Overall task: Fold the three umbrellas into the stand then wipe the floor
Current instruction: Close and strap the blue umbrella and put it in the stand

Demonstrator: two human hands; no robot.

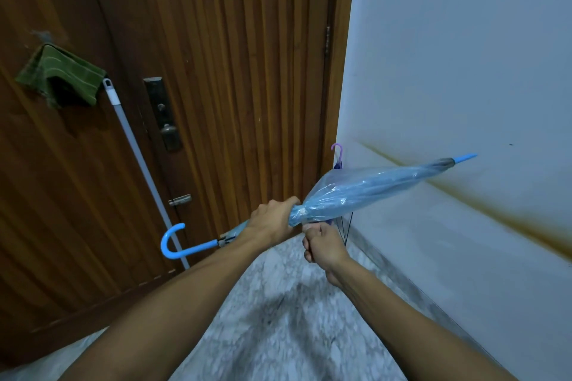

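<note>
My left hand [272,221] is wrapped round the blue umbrella [368,187] at the gathered lower end of its canopy, in the middle of the frame. The umbrella is closed, its clear blue canopy bunched round the shaft, and it lies tilted: the hooked handle [173,243] sits lower left of my hand, the tip [464,159] points to the upper right, in front of the wall [464,56]. My right hand [325,244] is a curled fist just below the canopy's end, at centre right; whether it pinches a strap or part of the umbrella I cannot tell.

Behind the canopy, in the corner between door [232,86] and wall, a purple umbrella [338,158] stands upright with its hook on top. Thin dark wires [346,229] show below the canopy there; I cannot tell if they belong to a stand, or what holds that umbrella.

At left a mop pole [139,164] leans on the door, a green cloth [62,74] draped by its top. The floor [278,318] at bottom centre is mottled grey.
</note>
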